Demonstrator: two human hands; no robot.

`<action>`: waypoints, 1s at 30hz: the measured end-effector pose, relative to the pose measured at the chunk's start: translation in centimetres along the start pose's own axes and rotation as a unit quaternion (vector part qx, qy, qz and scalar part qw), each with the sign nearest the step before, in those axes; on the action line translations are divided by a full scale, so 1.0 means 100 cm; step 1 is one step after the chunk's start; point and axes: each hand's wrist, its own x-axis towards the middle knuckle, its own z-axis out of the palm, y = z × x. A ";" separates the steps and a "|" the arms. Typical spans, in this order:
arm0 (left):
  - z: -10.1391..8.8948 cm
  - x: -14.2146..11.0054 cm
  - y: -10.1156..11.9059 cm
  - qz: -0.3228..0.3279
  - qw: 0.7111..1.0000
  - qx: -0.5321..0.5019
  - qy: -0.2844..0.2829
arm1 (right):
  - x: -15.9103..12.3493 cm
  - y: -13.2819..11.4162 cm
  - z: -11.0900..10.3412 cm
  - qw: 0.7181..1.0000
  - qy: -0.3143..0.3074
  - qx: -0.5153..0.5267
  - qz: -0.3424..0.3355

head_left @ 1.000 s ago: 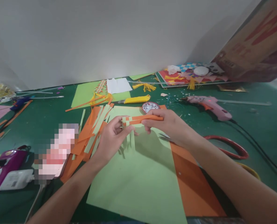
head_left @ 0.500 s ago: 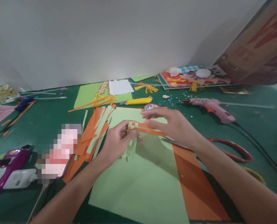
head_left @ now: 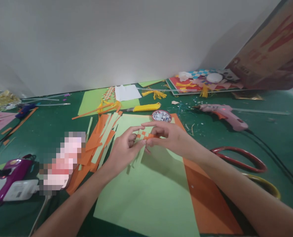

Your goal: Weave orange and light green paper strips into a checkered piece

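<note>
On a green desk [head_left: 279, 131] before a pale wall [head_left: 136, 39], we hold a small orange-and-green paper weave [head_left: 143, 134] above a light green sheet [head_left: 146, 197]. Our left hand [head_left: 123, 146] has its grip closed on the left side, thumb in front; our right hand [head_left: 172, 136] closes its grip on the orange side, forefinger stretched over the top. Left of the grips lie loose paper strips [head_left: 93, 153]; beyond them, a yellow cutter [head_left: 147, 107] and a red-rimmed dish [head_left: 162, 116]; to the right, a pink glue gun [head_left: 224, 112].
</note>
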 end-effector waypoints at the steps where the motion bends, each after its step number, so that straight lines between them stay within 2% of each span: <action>1: 0.000 0.000 0.000 0.001 1.000 -0.004 -0.002 | 0.000 0.000 0.000 1.000 0.002 0.002 0.002; 10: 0.000 0.000 0.004 -0.015 0.999 -0.013 -0.026 | 0.002 0.004 0.001 0.999 0.021 0.025 -0.003; 14: 0.000 -0.001 0.006 -0.020 0.999 0.015 -0.030 | 0.002 0.003 0.002 1.000 0.018 0.014 -0.005; 17: 0.000 -0.002 0.004 -0.035 0.998 0.046 -0.034 | 0.002 0.001 -0.001 0.999 0.038 -0.014 -0.010; 20: 0.001 -0.002 0.002 -0.051 0.996 0.035 -0.059 | 0.001 -0.003 -0.007 0.998 0.065 -0.020 -0.009; 23: 0.003 -0.002 0.001 -0.073 0.992 -0.003 -0.107 | 0.001 -0.006 -0.014 0.992 0.123 -0.002 -0.012; 26: 0.004 -0.003 0.001 -0.085 0.989 -0.022 -0.123 | 0.001 -0.007 -0.021 0.972 0.227 0.044 -0.034; 28: 0.003 -0.003 0.003 -0.076 0.992 -0.026 -0.100 | 0.002 -0.007 -0.025 0.950 0.300 0.068 -0.053; 30: 0.000 -0.001 0.006 -0.055 0.997 -0.049 -0.027 | 0.002 -0.008 -0.029 0.930 0.352 0.075 -0.072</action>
